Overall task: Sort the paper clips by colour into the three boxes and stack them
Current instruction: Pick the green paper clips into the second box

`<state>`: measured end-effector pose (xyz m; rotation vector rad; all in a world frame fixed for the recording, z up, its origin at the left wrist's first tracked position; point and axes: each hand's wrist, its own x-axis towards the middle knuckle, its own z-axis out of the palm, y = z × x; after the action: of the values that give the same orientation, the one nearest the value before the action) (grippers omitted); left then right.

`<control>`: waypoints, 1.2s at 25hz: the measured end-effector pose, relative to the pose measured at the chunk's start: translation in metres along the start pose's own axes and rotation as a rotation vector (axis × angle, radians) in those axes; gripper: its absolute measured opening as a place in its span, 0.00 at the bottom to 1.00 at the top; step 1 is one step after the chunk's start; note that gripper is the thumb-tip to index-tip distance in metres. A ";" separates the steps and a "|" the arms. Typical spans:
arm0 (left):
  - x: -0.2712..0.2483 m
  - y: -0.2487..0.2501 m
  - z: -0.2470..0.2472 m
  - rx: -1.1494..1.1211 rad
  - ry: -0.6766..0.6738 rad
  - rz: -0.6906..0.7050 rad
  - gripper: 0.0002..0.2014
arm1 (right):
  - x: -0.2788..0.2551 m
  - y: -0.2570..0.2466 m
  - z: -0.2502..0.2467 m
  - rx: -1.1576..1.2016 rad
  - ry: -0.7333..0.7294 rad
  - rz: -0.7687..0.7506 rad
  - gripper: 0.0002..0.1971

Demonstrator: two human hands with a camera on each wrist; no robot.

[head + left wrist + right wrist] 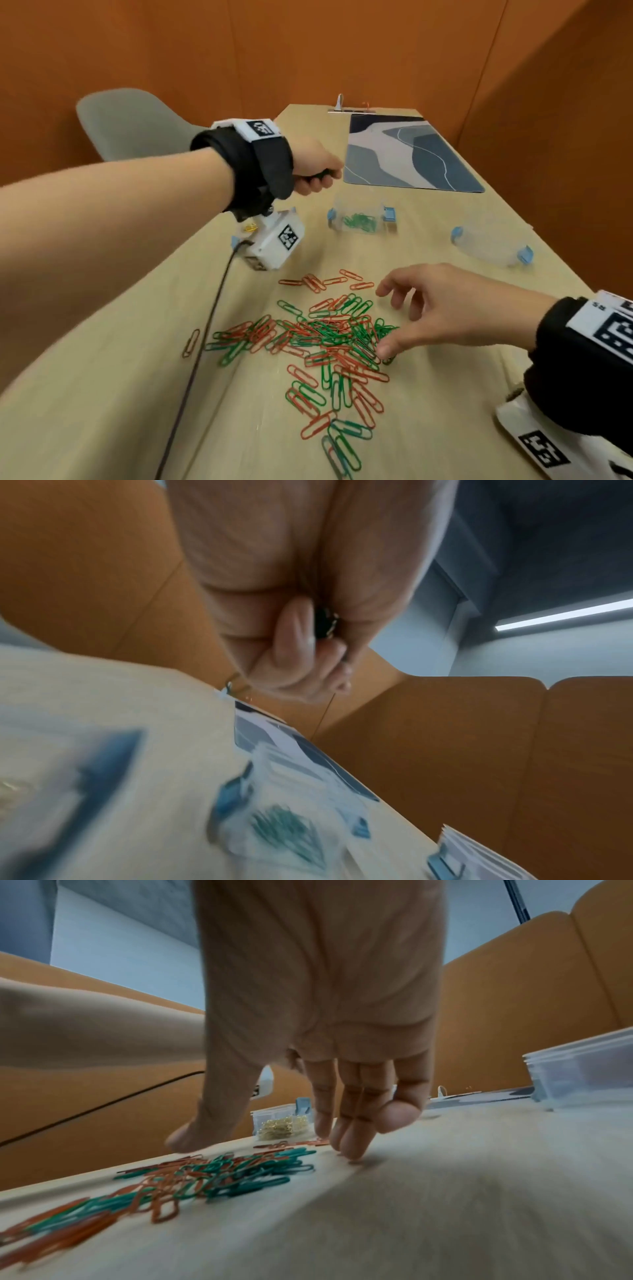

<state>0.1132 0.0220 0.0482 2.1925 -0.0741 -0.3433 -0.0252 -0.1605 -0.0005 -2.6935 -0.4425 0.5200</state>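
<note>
A loose pile of red and green paper clips [329, 339] lies on the table's middle; the right wrist view shows the pile [219, 1175] too. My right hand [394, 322] hovers at the pile's right edge, fingers spread, thumb tip touching the clips, holding nothing. In the right wrist view the right hand's [260, 1145] fingertips [349, 1150] point down at the table. My left hand [318, 178] is a fist round a small dark bunch of clips [323, 623], raised left of the clear box of green clips [359, 221]. An empty clear box [489, 246] stands further right. A box of gold clips [281, 1123] sits at the left.
A blue-grey patterned mat [411, 154] covers the table's far end. A black cable [205, 335] runs down the left side, with a lone brownish clip [191, 342] beside it. A grey chair [130, 126] stands left of the table. Orange walls enclose the booth.
</note>
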 end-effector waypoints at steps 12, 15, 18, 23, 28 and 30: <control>0.021 0.013 0.042 0.492 0.163 0.285 0.11 | 0.005 -0.002 0.008 0.052 -0.053 -0.074 0.18; -0.024 -0.010 0.028 0.602 -0.106 0.174 0.06 | 0.007 -0.005 0.012 0.087 -0.077 -0.143 0.08; -0.067 -0.040 0.007 0.790 -0.366 -0.030 0.12 | 0.007 -0.006 0.012 0.012 -0.019 -0.179 0.03; -0.119 -0.084 -0.026 0.928 -0.421 -0.392 0.19 | 0.013 -0.002 0.005 0.033 0.161 -0.143 0.01; -0.127 -0.096 -0.013 0.610 -0.345 -0.310 0.09 | 0.020 -0.003 0.007 0.078 0.246 -0.145 0.01; -0.127 -0.096 -0.009 0.568 -0.335 -0.278 0.09 | 0.020 -0.004 0.009 0.083 0.222 -0.154 0.03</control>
<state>-0.0133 0.1094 0.0053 2.6866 -0.0552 -0.9403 -0.0122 -0.1472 -0.0120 -2.5733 -0.5466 0.1885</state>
